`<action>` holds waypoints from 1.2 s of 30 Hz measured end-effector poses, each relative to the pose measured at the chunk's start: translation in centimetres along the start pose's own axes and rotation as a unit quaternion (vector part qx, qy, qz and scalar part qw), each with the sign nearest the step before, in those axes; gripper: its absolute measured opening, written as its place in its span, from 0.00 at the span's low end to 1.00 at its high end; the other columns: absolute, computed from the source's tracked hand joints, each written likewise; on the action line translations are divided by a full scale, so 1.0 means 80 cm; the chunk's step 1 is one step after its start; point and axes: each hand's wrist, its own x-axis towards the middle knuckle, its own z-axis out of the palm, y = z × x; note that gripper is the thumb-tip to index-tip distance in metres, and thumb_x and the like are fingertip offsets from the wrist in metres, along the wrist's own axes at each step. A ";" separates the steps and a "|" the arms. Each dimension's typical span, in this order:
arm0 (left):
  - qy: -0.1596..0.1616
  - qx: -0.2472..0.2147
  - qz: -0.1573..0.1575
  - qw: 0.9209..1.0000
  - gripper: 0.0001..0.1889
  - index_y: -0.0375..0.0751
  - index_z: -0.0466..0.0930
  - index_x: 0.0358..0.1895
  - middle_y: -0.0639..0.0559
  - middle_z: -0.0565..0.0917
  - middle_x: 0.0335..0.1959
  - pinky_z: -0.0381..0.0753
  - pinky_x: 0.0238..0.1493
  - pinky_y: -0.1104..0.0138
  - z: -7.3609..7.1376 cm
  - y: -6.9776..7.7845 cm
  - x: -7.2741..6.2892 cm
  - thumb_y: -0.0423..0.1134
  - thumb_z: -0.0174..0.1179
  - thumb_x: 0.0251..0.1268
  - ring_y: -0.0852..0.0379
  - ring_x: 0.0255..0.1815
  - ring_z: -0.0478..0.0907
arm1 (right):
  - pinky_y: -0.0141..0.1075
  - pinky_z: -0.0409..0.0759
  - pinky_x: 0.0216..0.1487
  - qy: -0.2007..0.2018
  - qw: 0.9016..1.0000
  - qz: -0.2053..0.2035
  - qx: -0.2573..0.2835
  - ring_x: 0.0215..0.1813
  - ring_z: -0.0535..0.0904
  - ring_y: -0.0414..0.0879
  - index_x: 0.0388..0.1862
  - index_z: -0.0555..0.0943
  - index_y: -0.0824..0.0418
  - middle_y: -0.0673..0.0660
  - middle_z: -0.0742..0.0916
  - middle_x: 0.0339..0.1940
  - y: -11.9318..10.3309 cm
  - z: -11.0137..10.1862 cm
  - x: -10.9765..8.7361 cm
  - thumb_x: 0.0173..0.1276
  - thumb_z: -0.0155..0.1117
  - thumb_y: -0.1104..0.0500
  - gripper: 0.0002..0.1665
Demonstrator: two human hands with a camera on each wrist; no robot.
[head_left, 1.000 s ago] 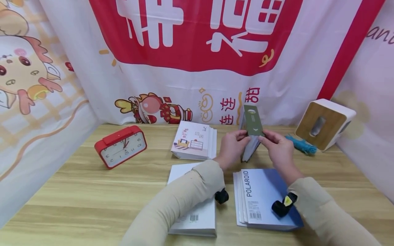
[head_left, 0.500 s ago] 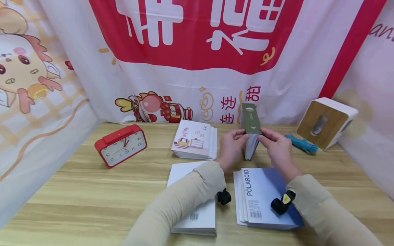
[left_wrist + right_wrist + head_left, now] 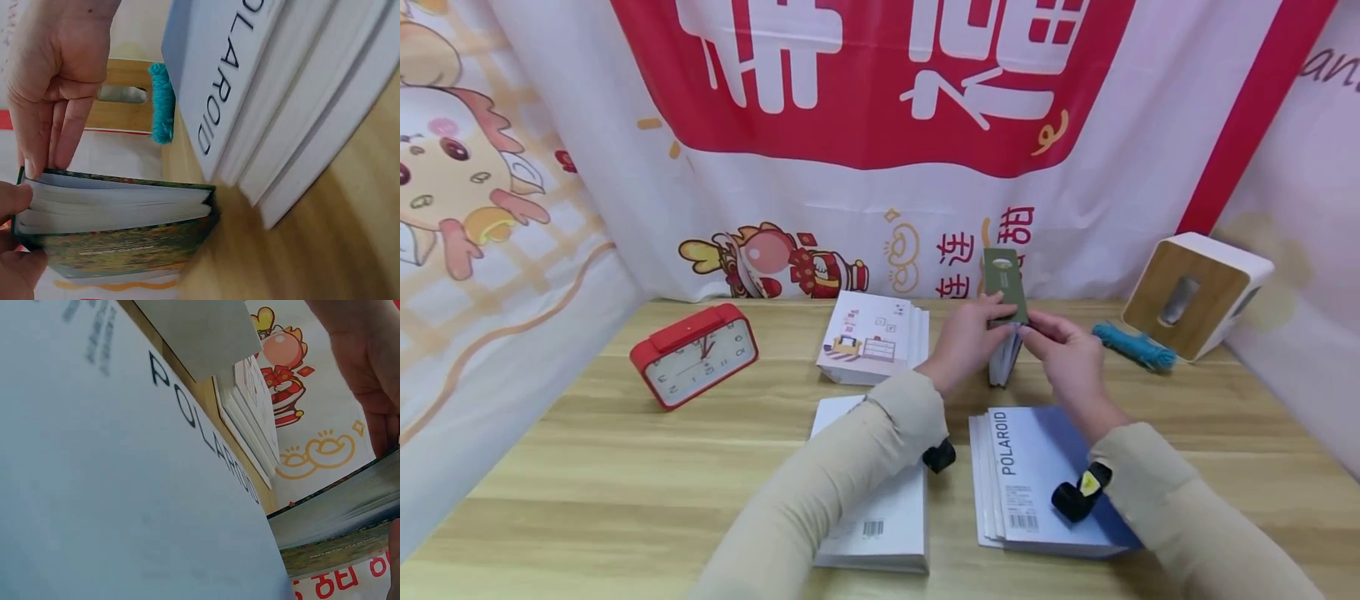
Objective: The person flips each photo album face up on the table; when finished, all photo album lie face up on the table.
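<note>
Underlying all items, the bench [image 3: 587, 483] carries the POLAROID stack [image 3: 1037, 475], taken as reference. Left of that stack lies a white book [image 3: 880, 529], partly hidden by a sleeve [image 3: 835, 475]. Beyond the stack, to its right, stands a wood-faced box [image 3: 1195, 292]; well to its left and farther back, a red alarm clock [image 3: 696, 358]. Directly beyond the stack, the green book [image 3: 1006, 283] is held spine up. Left hand [image 3: 966, 337]: pinching the spine's near end. Right hand [image 3: 1071, 358]: gripping that end from the opposite side. Hazard, as judged: with near-end support only, uneven release could tip this narrow book or splay its covers. Beyond the stack's far right corner: blue cord [image 3: 1133, 346].
</note>
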 end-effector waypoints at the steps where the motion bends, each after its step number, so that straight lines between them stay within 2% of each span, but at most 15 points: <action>1: -0.005 0.035 0.018 0.999 0.18 0.49 0.77 0.57 0.54 0.68 0.66 0.64 0.66 0.66 -0.002 0.002 0.001 0.40 0.58 0.64 0.53 0.69 0.60 | 0.23 0.79 0.42 -0.005 1.000 0.003 0.021 0.40 0.80 0.32 0.56 0.78 0.61 0.44 0.85 0.38 0.001 0.000 0.000 0.61 0.65 0.57 0.24; 4: -0.012 0.118 0.073 0.990 0.16 0.48 0.78 0.55 0.52 0.74 0.61 0.64 0.65 0.66 -0.009 0.006 0.007 0.40 0.57 0.64 0.52 0.67 0.63 | 0.21 0.78 0.42 -0.031 0.996 0.022 0.077 0.41 0.79 0.32 0.58 0.75 0.64 0.40 0.83 0.35 0.005 0.001 0.001 0.61 0.65 0.61 0.26; 7: -0.019 0.166 0.106 0.980 0.14 0.47 0.80 0.52 0.52 0.80 0.54 0.70 0.61 0.70 -0.015 0.007 0.012 0.39 0.58 0.63 0.55 0.62 0.71 | 0.24 0.76 0.49 -0.074 0.992 0.061 0.087 0.51 0.77 0.37 0.64 0.70 0.60 0.48 0.82 0.49 0.007 0.001 0.004 0.63 0.62 0.61 0.29; 10: -0.033 0.197 0.119 0.973 0.12 0.47 0.81 0.49 0.54 0.84 0.46 0.75 0.52 0.73 -0.021 0.008 0.015 0.40 0.58 0.63 0.59 0.52 0.78 | 0.32 0.71 0.61 -0.121 0.987 0.075 0.074 0.63 0.70 0.46 0.69 0.63 0.57 0.57 0.73 0.65 0.008 0.005 0.006 0.65 0.60 0.63 0.34; 13: -0.041 0.226 0.132 0.964 0.11 0.47 0.81 0.47 0.55 0.84 0.43 0.77 0.46 0.71 -0.026 0.009 0.017 0.41 0.58 0.64 0.60 0.43 0.79 | 0.39 0.64 0.67 -0.139 0.984 0.083 0.068 0.69 0.63 0.50 0.71 0.58 0.54 0.59 0.67 0.70 0.009 0.012 0.009 0.64 0.59 0.66 0.38; 17: -0.040 0.241 0.140 0.959 0.10 0.46 0.81 0.46 0.55 0.84 0.42 0.77 0.44 0.70 -0.029 0.009 0.018 0.41 0.57 0.64 0.59 0.42 0.80 | 0.40 0.62 0.69 -0.124 0.986 0.090 0.070 0.70 0.61 0.50 0.72 0.57 0.52 0.58 0.66 0.71 0.015 0.024 0.012 0.61 0.60 0.69 0.42; 21: -0.043 0.247 0.134 0.959 0.10 0.47 0.82 0.46 0.55 0.85 0.42 0.77 0.44 0.70 -0.029 0.008 0.017 0.41 0.56 0.65 0.60 0.41 0.80 | 0.39 0.62 0.69 -0.110 0.989 0.068 0.074 0.70 0.61 0.50 0.72 0.57 0.55 0.58 0.66 0.71 0.021 0.035 0.010 0.60 0.59 0.72 0.43; 27: -0.050 0.265 0.142 0.952 0.09 0.47 0.82 0.44 0.56 0.85 0.40 0.77 0.43 0.69 -0.028 0.008 0.016 0.42 0.56 0.65 0.59 0.40 0.80 | 0.40 0.63 0.68 -0.103 0.992 0.042 0.055 0.69 0.62 0.50 0.73 0.55 0.53 0.57 0.67 0.70 0.029 0.047 0.003 0.57 0.62 0.72 0.47; 32: -0.045 0.259 0.142 0.954 0.09 0.47 0.82 0.44 0.55 0.85 0.40 0.77 0.43 0.70 -0.029 0.006 0.015 0.41 0.56 0.65 0.59 0.40 0.80 | 0.41 0.64 0.67 -0.083 0.994 0.027 0.060 0.65 0.64 0.51 0.71 0.59 0.55 0.60 0.70 0.67 0.036 0.055 0.001 0.54 0.63 0.74 0.46; 36: -0.040 0.256 0.144 0.955 0.09 0.46 0.82 0.44 0.55 0.85 0.40 0.77 0.43 0.70 -0.032 0.005 0.013 0.41 0.57 0.64 0.59 0.39 0.80 | 0.41 0.65 0.66 -0.062 0.997 0.025 0.041 0.65 0.65 0.51 0.69 0.63 0.54 0.60 0.70 0.67 0.035 0.062 -0.002 0.53 0.64 0.73 0.44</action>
